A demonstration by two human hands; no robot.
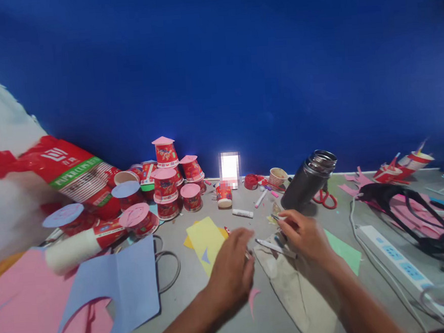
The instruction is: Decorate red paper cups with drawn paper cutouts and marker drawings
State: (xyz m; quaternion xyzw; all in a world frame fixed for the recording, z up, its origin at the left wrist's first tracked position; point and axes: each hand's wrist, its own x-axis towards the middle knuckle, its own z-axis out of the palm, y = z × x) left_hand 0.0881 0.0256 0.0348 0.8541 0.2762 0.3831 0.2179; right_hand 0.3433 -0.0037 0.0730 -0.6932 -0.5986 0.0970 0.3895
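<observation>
My left hand [231, 270] is over the middle of the table, its fingers curled and slightly blurred; a small pale thing seems to be between thumb and fingers, too little to name. My right hand [301, 234] pinches a thin, dark-tipped pen-like thing [274, 217], mostly hidden by the fingers. Below the right hand, a white marker [275, 247] lies on a beige cloth [291, 288]. Yellow paper [204, 239] sits just beyond the left hand, and a pink paper scrap [253, 301] is beside its wrist. A white glue-stick-like tube [242, 213] lies farther back.
Red paper cups [166, 185] with pink paper tops are stacked at back left, near a red cup bag [81, 171]. Blue paper [131, 284] lies left. A dark flask [308, 178], red-handled scissors [328, 199], green paper [344, 252] and a power strip [398, 263] are right.
</observation>
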